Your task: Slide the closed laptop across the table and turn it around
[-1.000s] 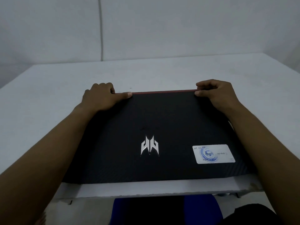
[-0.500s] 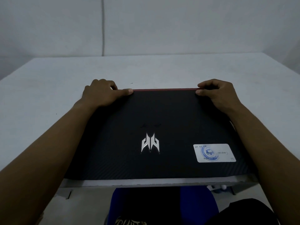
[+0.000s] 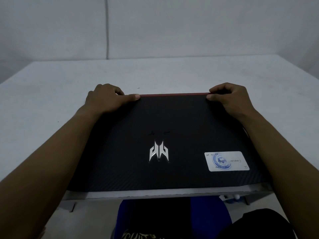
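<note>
A closed black laptop (image 3: 172,121) lies flat on the white table (image 3: 51,94), close to the near edge. Its lid has a silver logo in the middle and a white sticker at the near right. A red strip runs along its far edge. My left hand (image 3: 107,99) grips the far left corner, thumb on the lid and fingers curled over the back edge. My right hand (image 3: 231,97) holds the far right corner the same way. Both forearms hide the laptop's side edges.
A pale wall (image 3: 189,26) stands behind the table's far edge. Below the near edge I see my lap in blue and black clothing (image 3: 172,219). Bare table surface stretches beyond and on both sides of the laptop.
The laptop has slid toward me: the white table strip in front of it has shrunk to a thin line at the near edge. Both hands kept their grip on the far corners.
</note>
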`<state>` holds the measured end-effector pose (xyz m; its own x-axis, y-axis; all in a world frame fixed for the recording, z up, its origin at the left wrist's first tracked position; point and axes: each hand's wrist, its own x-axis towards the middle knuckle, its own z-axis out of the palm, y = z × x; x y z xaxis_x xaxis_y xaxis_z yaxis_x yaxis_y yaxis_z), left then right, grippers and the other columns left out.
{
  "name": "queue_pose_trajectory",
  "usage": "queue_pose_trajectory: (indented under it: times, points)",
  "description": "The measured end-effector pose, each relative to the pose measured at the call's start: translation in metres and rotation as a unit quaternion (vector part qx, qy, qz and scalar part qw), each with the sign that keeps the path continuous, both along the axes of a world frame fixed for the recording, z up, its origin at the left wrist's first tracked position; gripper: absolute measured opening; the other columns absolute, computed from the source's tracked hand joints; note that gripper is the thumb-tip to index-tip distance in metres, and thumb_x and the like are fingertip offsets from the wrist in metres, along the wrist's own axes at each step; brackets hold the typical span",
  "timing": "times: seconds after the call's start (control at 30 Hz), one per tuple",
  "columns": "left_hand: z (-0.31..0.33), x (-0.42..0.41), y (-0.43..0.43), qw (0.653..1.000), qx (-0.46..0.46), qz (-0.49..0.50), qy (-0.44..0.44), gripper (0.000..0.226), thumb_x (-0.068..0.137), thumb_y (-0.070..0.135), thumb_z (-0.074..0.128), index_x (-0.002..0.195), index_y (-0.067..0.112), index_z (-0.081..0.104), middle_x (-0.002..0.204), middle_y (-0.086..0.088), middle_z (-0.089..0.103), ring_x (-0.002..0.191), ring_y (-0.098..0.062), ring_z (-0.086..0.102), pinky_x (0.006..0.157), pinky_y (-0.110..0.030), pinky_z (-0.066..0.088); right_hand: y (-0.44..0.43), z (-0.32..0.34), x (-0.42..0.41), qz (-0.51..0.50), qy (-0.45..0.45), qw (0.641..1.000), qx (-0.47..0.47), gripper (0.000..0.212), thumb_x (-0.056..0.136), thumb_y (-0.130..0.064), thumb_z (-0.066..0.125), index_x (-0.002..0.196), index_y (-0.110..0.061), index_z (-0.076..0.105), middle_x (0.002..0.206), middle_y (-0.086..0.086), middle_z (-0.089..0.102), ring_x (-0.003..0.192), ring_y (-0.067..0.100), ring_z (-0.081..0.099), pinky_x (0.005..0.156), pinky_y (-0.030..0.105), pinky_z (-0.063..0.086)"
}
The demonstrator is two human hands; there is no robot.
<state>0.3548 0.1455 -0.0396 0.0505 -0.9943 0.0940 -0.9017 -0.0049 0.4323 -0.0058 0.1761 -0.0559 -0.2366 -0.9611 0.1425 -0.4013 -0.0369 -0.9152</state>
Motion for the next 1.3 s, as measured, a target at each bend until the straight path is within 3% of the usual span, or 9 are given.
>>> queue_pose_trajectory:
  times: [0.17,0.4,0.63,0.83,1.07,1.3]
  points:
    - [0.001,0.0,0.001,1.0,-0.001,-0.004,0.01,0.069,0.063,0.088,0.057,0.088,0.027,0.076,0.099,0.004,0.068,0.098,-0.02,0.06,0.087,-0.041,0.047,0.0,0.0,0.0,-0.002,0.008,1.0,-0.001,0.023,0.073,-0.024,0.083,0.095,-0.02,0.076,0.098,-0.006,0.073,0.095,0.012,0.069,0.09,0.034,0.055]
    - [0.002,-0.001,0.002,1.0,-0.001,-0.002,0.022,0.073,0.059,0.089,0.057,0.086,0.024,0.078,0.097,0.003,0.071,0.098,-0.022,0.064,0.091,-0.044,0.05,0.001,0.002,0.001,-0.004,0.027,1.0,-0.006,0.023,0.074,-0.024,0.083,0.095,-0.019,0.076,0.095,-0.008,0.072,0.093,0.01,0.068,0.086,0.028,0.054]
    - [0.003,-0.001,0.004,0.999,0.007,-0.003,0.034,0.077,0.053,0.093,0.056,0.078,0.024,0.08,0.089,0.004,0.074,0.09,-0.02,0.067,0.088,-0.045,0.054,0.005,0.001,-0.001,-0.013,0.024,1.0,-0.006,0.023,0.072,-0.026,0.083,0.094,-0.021,0.077,0.096,-0.008,0.073,0.093,0.01,0.069,0.09,0.034,0.055]
    - [0.002,-0.001,0.008,1.0,0.006,-0.005,0.017,0.072,0.06,0.091,0.055,0.076,0.025,0.08,0.084,0.005,0.074,0.085,-0.017,0.066,0.084,-0.042,0.053,0.006,0.002,0.0,-0.007,0.018,1.0,-0.004,0.023,0.073,-0.026,0.083,0.094,-0.022,0.077,0.095,-0.009,0.073,0.092,0.009,0.069,0.09,0.033,0.055]
    - [0.003,-0.004,0.012,1.0,-0.006,-0.004,-0.002,0.069,0.066,0.088,0.054,0.086,0.027,0.08,0.09,0.01,0.071,0.094,-0.019,0.063,0.087,-0.041,0.048,0.006,0.001,-0.002,-0.003,0.022,1.0,-0.001,0.022,0.073,-0.027,0.083,0.094,-0.023,0.076,0.096,-0.009,0.073,0.094,0.011,0.069,0.09,0.034,0.054]
    - [0.003,-0.004,0.009,1.0,0.001,-0.008,-0.015,0.074,0.068,0.085,0.051,0.115,0.03,0.069,0.118,0.001,0.067,0.121,-0.024,0.055,0.104,-0.051,0.04,0.007,0.009,0.002,0.015,0.107,0.994,-0.001,0.023,0.08,-0.031,0.077,0.101,-0.021,0.074,0.097,-0.007,0.07,0.093,0.009,0.065,0.075,0.02,0.046]
